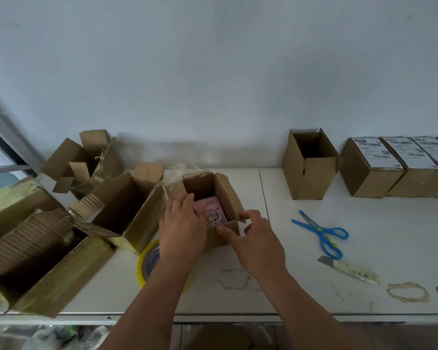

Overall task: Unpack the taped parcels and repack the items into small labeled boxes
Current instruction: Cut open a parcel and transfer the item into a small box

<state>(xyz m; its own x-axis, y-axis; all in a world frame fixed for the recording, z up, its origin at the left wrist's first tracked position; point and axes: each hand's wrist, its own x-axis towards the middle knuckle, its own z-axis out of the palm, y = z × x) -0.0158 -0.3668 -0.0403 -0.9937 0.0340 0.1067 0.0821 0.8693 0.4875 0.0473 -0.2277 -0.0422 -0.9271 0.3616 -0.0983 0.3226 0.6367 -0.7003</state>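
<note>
Both hands are gripping: left hand (181,223) holding the small box's (223,195) left wall, right hand (253,236) pinching its near flap. Pink item (213,210) is sitting inside. Risk: flap creasing against item, jamming closure.

What the hands, edges and blur keep from view

The left hand (181,223) covers the near left part of the pink item (211,212) inside the small box (214,198), so its full picture cannot be read, and its lower part sits out of sight behind the box walls. The yellow tape roll (147,258) is half hidden under the left forearm. Print on the labels of the sealed boxes (374,168) is too blurred to read, and the farthest of them is cut by the right edge. The big opened carton (48,263) runs off the left edge. Markings on the knife (349,270) are illegible.
</note>
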